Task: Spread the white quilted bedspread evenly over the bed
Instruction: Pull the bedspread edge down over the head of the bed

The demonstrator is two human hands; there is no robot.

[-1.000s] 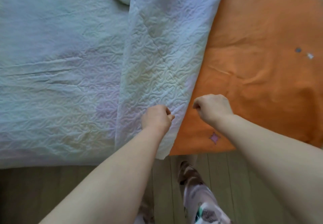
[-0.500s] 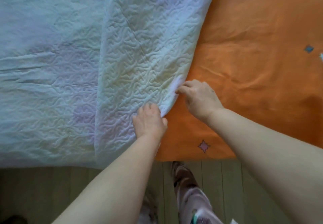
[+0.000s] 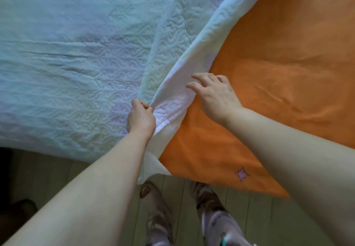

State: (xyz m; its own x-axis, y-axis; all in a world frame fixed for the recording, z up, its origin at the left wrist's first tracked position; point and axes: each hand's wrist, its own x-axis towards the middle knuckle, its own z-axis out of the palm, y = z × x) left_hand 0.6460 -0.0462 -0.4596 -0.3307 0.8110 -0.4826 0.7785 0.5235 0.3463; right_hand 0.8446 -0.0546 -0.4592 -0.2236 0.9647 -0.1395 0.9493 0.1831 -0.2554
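The white quilted bedspread (image 3: 76, 69) covers the left part of the bed, and its right portion lies folded back over itself in a long flap (image 3: 184, 40). My left hand (image 3: 141, 118) is shut on the flap's edge near the bed's front edge, pinching the cloth into a bunch. My right hand (image 3: 216, 94) hovers just right of the flap with its fingers spread, fingertips at the raised white edge. The bed's right part shows an orange sheet (image 3: 278, 73) with no bedspread over it.
A small pink star print (image 3: 242, 174) marks the orange sheet near its front edge. Pale wooden floorboards (image 3: 182, 207) run below the bed. My legs in patterned trousers (image 3: 217, 220) stand close to the bed's front edge. A dark shape (image 3: 15, 213) sits at the lower left.
My left hand has closed on the flap's edge and lifted it, so the fold stands up off the orange sheet. My right hand has opened its fingers beside the edge.
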